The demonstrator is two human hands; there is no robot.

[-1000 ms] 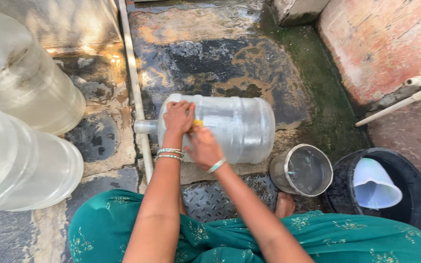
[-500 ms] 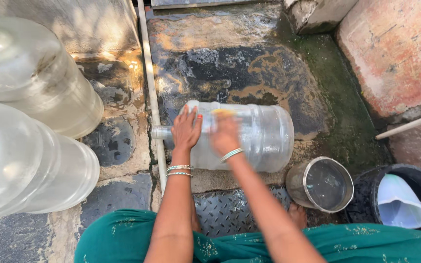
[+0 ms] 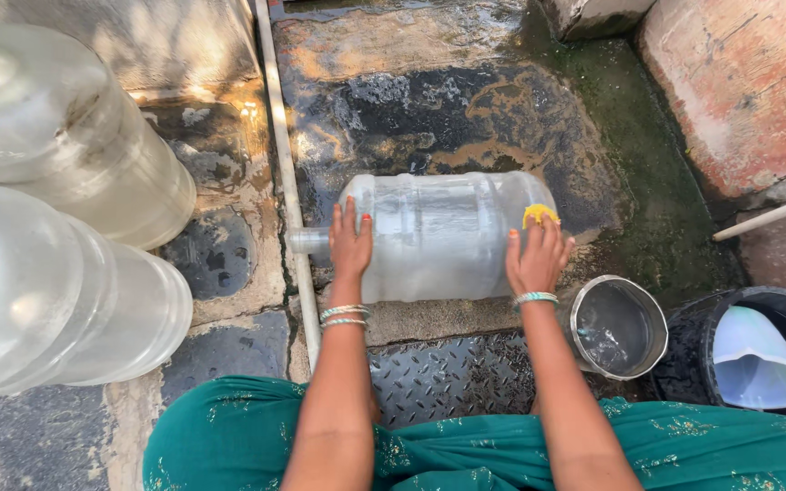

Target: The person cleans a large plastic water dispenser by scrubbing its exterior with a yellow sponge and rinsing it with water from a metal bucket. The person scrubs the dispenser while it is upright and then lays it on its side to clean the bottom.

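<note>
A small yellow scrubber (image 3: 539, 215) is pressed under the fingers of the right hand (image 3: 536, 257), which is curled closed over it against the base end of a large clear water jug (image 3: 438, 235). The left hand (image 3: 350, 244) lies flat and open on the jug's shoulder, gripping nothing, only steadying. The jug lies on its side on the wet stone floor (image 3: 429, 109), its neck (image 3: 307, 240) pointing to the person's left and touching a thin white pipe (image 3: 277, 136) that runs along the ground.

The step in hand appears to be the scrubbing of the jug's outer wall, near its base. The next move would seem to call for the jug to be held from rolling by the flat hand while the scrubber is drawn along the plastic (the surface looks wet and likely slippery).

The jug on its side appears empty or nearly so. Just beside the right wrist stands a small steel pot (image 3: 618, 326) holding a little water. Next to it a black tub (image 3: 684, 364) holds a pale blue plastic scoop (image 3: 757, 359); whether there is water under it cannot be told. Well to the left, two more large clear jugs (image 3: 56, 273) lie stacked, their contents not discernible.
</note>
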